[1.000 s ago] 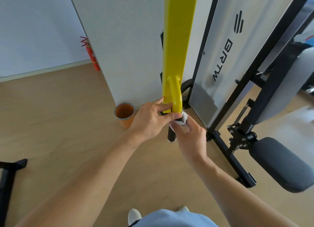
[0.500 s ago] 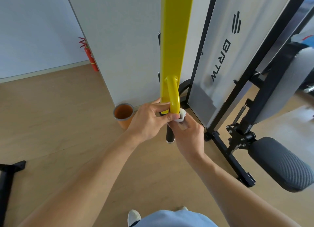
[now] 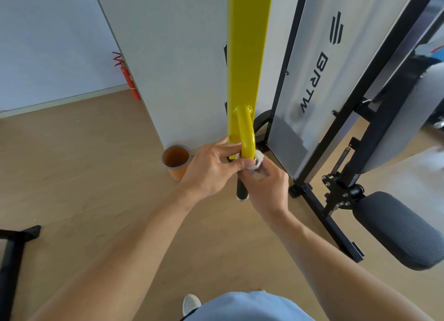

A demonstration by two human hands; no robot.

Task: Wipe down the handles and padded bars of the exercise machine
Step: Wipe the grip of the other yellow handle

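- Now the right hand (image 3: 264, 186) is pinching a soft white cloth (image 3: 258, 160) against the stiff handle (image 3: 247, 138).
- Left hand (image 3: 211, 169) is gripping it, steadying.

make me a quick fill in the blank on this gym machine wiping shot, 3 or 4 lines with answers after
1. The right hand holds a crumpled white ____ against the black grip.
2. The curved handle that the left hand touches is painted ____.
3. The open pot standing on the floor by the wall is coloured ____.
4. The letters on the grey panel read ____.

Missing words: cloth; yellow; orange; BRTW
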